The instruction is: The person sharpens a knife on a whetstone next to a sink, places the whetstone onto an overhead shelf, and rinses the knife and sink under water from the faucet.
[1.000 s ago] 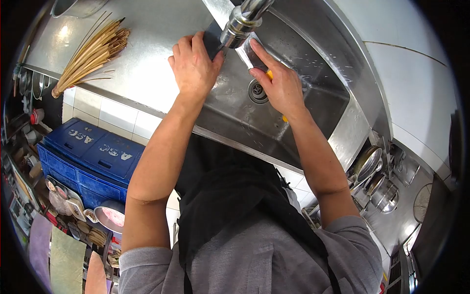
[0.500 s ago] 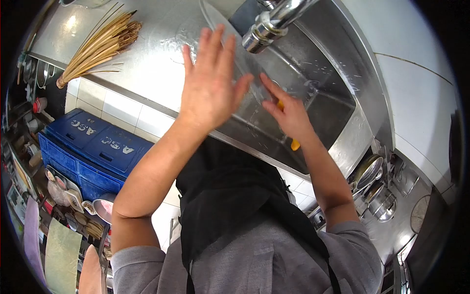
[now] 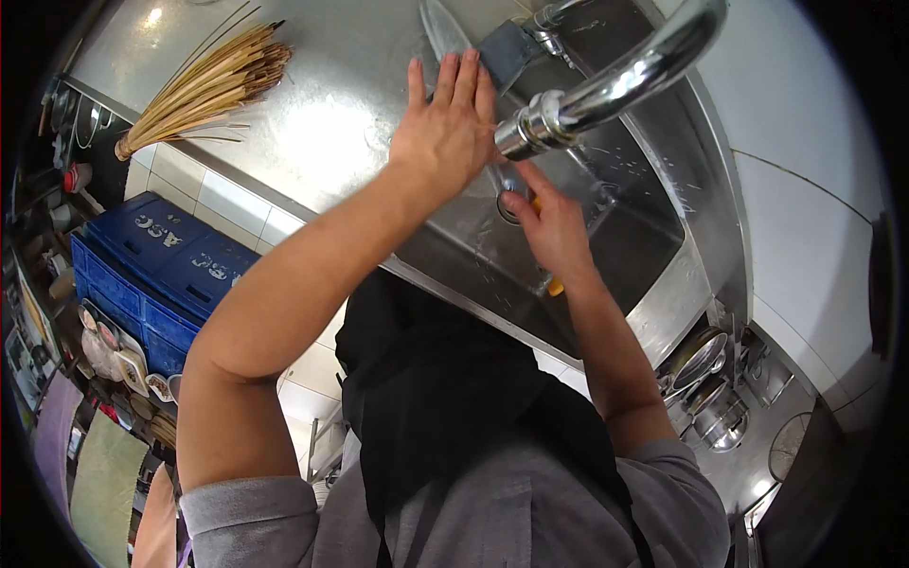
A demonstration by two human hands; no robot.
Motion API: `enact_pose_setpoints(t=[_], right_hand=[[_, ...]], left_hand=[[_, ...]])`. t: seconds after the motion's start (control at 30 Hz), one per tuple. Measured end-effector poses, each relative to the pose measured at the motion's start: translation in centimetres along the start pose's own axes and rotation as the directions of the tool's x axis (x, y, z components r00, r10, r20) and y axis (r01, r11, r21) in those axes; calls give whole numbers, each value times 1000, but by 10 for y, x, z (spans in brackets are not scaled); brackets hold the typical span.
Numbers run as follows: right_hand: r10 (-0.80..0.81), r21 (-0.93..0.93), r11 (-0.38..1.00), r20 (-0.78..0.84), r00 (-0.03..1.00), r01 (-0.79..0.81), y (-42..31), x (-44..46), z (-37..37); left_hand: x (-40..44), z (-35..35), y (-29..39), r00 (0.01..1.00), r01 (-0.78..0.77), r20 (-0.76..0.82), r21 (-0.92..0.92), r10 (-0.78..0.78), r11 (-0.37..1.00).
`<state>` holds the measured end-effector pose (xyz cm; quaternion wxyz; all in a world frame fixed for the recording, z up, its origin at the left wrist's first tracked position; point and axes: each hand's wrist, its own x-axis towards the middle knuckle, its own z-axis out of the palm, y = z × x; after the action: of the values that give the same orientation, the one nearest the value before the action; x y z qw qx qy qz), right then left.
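A long, wide-bladed knife (image 3: 443, 30) lies slantwise over the sink edge, its tip toward the top. Its yellow handle (image 3: 555, 285) sits in my right hand (image 3: 557, 230), the fingers closed round it and the forefinger pointing along toward the blade. My left hand (image 3: 448, 128) is laid flat over the blade, fingers stretched out, hiding the blade's middle. Just beyond those fingertips is a dark grey rectangular block (image 3: 508, 54). The metal tap (image 3: 544, 125) hangs close beside both hands, its spout near the left hand's wrist side.
Under my hands is the steel sink (image 3: 473, 275), joined to a wet steel counter (image 3: 312, 114). A bundle of thin sticks (image 3: 208, 90) rests on the counter. Below stand a blue crate (image 3: 161, 251) on the left and metal pots (image 3: 720, 417) on the right.
My left hand has come down and right, from raised above the blade to lying on it. The view has shifted, showing more of the tap and the grey block.
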<state>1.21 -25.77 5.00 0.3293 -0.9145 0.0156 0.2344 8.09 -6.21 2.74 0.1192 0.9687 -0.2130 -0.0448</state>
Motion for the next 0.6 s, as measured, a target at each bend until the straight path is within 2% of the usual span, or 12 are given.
enact_pose_setpoints(t=[0.03, 0.07, 0.1, 0.2, 0.23, 0.27, 0.3, 0.33, 0.4, 0.5, 0.53, 0.6], right_hand=[[0, -45, 999, -31, 1000, -2, -3, 13, -4], [4, -90, 996, -64, 998, -9, -4, 26, -7], [-105, -59, 993, -117, 988, 98, 4, 38, -6], [-209, -119, 975, -186, 960, 189, 10, 64, -13], [-243, -141, 966, -210, 947, 217, 9, 70, -16], [-202, -217, 963, -193, 960, 159, 2, 73, -21], [-180, -256, 958, -187, 966, 130, -2, 69, -24], [-159, -295, 950, -180, 971, 100, -6, 64, -27], [-125, -166, 981, -121, 985, 105, -11, 43, -30], [-253, -2, 967, -85, 964, 254, 7, -25, -21], [-204, 34, 978, -20, 979, 205, 10, -49, -23], [-148, 51, 988, 59, 987, 145, 23, -89, -27]], left_hand=[[12, 7, -7, 1000, -12, -24, 180, 17, 984], [25, 7, -13, 999, -15, -25, 178, 20, 984], [37, 6, -17, 998, 5, -57, 113, 2, 994], [57, -1, -27, 984, -6, -179, 13, 8, 1000], [64, -17, -29, 996, 45, -72, -71, -50, 997], [65, -29, -26, 994, 105, 42, -147, -100, 984], [59, -23, -23, 995, 100, 42, -150, -95, 984], [50, -13, -22, 995, 58, -77, -101, -66, 993], [37, 0, -18, 952, -6, -307, 16, 11, 1000], [-29, -27, 34, 995, 85, -42, -47, -87, 995], [-49, -28, 48, 995, 87, -37, -132, -93, 987], [-76, -38, 68, 996, 80, -29, -148, -85, 986]])
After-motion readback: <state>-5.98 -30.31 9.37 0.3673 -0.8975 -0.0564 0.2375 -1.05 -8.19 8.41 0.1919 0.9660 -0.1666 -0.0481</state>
